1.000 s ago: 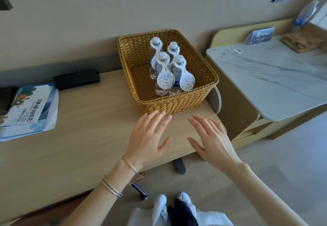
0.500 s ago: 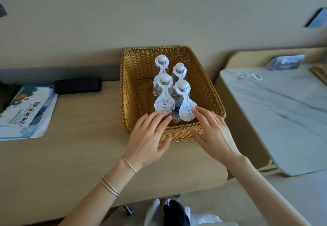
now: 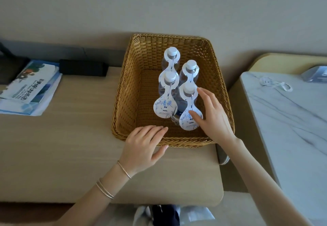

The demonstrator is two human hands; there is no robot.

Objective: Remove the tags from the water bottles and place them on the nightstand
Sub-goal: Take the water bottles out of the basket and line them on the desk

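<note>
**Four tagged bottles in the basket, both hands open at its front**

We count four water bottles (image 3: 169,84) standing upright in a tight two-by-two cluster inside the wicker basket (image 3: 122,91), toward its right half. Each has a white cap and a white tag looped round its neck. The front-left tag (image 3: 165,108) hangs flat, its blue printing facing us. The front-right tag (image 3: 187,122) hangs just beside it and a little lower. The two rear tags are mostly hidden behind the front bottles.

The right hand (image 3: 215,117) reaches over the basket's front right corner, open with its fingers spread. Its thumb tip lies against the face of the front-right tag. Its forefinger stretches up beside that bottle's cap, and we cannot tell whether it touches. It grips nothing.

The left hand (image 3: 141,147) is also open, its fingers straight and together. The fingertips rest at the basket's front rim, the palm is above the desk (image 3: 62,146), and thin bracelets (image 3: 123,169) circle the wrist.

The basket sits at the right end of the desk, against the wall. Further left on the desk lie a stack of brochures (image 3: 31,89) and a black case (image 3: 83,67). To the right, apart from the desk, is the marble-topped nightstand (image 3: 286,128). It carries a small white cord (image 3: 276,85) and a card sign (image 3: 316,74) near its back edge.
</note>
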